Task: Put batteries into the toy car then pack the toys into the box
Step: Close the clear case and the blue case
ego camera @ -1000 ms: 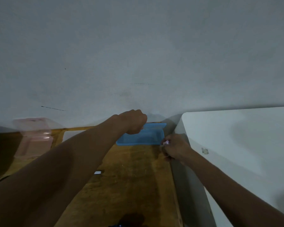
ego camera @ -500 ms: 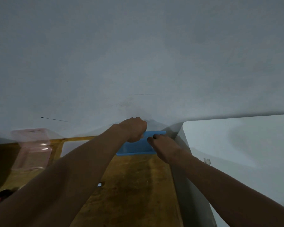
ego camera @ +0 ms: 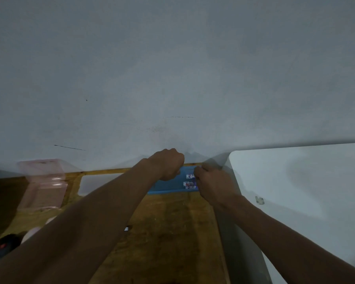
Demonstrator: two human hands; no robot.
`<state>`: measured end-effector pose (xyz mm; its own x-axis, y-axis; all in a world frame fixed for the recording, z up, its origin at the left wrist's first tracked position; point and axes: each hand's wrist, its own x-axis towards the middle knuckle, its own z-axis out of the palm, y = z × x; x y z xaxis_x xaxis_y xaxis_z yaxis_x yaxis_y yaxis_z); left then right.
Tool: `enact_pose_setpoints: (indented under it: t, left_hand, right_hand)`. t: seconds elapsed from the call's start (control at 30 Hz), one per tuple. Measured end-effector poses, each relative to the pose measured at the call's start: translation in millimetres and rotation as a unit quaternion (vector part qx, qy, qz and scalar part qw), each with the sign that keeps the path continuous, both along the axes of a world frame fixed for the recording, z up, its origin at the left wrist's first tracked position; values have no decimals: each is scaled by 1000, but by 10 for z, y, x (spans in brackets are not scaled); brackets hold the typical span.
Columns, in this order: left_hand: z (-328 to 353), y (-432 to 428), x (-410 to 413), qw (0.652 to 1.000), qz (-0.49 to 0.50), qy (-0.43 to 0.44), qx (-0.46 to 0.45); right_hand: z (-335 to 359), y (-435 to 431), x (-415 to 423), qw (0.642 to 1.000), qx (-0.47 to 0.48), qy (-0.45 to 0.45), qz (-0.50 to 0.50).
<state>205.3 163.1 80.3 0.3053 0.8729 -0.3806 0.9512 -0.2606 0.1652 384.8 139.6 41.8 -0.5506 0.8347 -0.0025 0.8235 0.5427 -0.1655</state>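
1. Batteries [ego camera: 190, 182]: judged small, light, rigid and smooth, so likely to roll; best pinched round the mid-body.
2. They are seen lying in the blue tray [ego camera: 166, 189], between the hands, just beside the right hand [ego camera: 211, 179].
3. Left hand [ego camera: 168, 165] is curled over the tray; the right is curled too. Neither grip can be told.

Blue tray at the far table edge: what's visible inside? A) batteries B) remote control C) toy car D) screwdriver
A: small white-labelled batteries lie in the blue tray, right beside the right hand.
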Motion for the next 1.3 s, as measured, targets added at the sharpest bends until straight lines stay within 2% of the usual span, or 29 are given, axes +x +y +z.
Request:
enact_pose_setpoints:
  t: [0.07, 0.13, 0.23, 0.37, 0.47, 0.53, 0.57, 0.6, 0.67, 0.7, 0.83, 0.9, 0.93, 1.1, 1.3]
  left_hand:
    - [-20, -49, 6, 1000, 2, 7, 4]
    - [-46, -112, 12, 1000, 2, 17, 13]
    - [-103, -234, 3, 999, 17, 13, 32]
    - [-209, -467, -121, 993, 72, -66, 68]
    - [-351, -728, -256, 985, 95, -77, 121]
    - [-467, -869, -303, 980, 102, -88, 149]
    - [-523, -908, -320, 977, 107, -84, 163]
    - [-560, -931, -323, 975, 115, -83, 174]
    - [-571, -972, -297, 972, 132, -78, 177]
    - [-589, -984, -281, 973, 137, -73, 170]
    - [-658, -998, -294, 970, 145, -71, 181]
    - [-668, -992, -330, 969, 148, -82, 181]
    - [-675, -993, -351, 970, 145, -82, 178]
    - [-652, -1002, -380, 973, 120, -74, 181]
    - [-709, -1007, -388, 975, 100, -51, 192]
  right_hand:
    - [-14, 23, 64, 998, 21, 22, -46]
    - [-16, 59, 80, 997, -1, 16, -79]
    - [-58, 78, 73, 996, -45, 15, -77]
    - [-88, 7, 100, 997, -66, -9, -49]
    - [-224, -4, 153, 996, -83, -28, -16]
    - [-282, -47, 169, 998, -48, -32, -16]
    - [-278, -80, 172, 996, -74, -3, -45]
    - [-325, -75, 178, 997, -67, 10, -27]
    - [-357, -61, 183, 997, -74, -15, -15]
    - [-342, -77, 195, 995, -96, 19, -30]
    - [-458, -27, 242, 996, -75, -49, 21]
    - [-477, -55, 293, 999, -32, -20, 8]
    - [-548, -41, 303, 999, -40, -3, -18]
    - [-475, -29, 261, 998, -61, -16, -5]
    - [-536, -35, 252, 1000, -15, 3, 8]
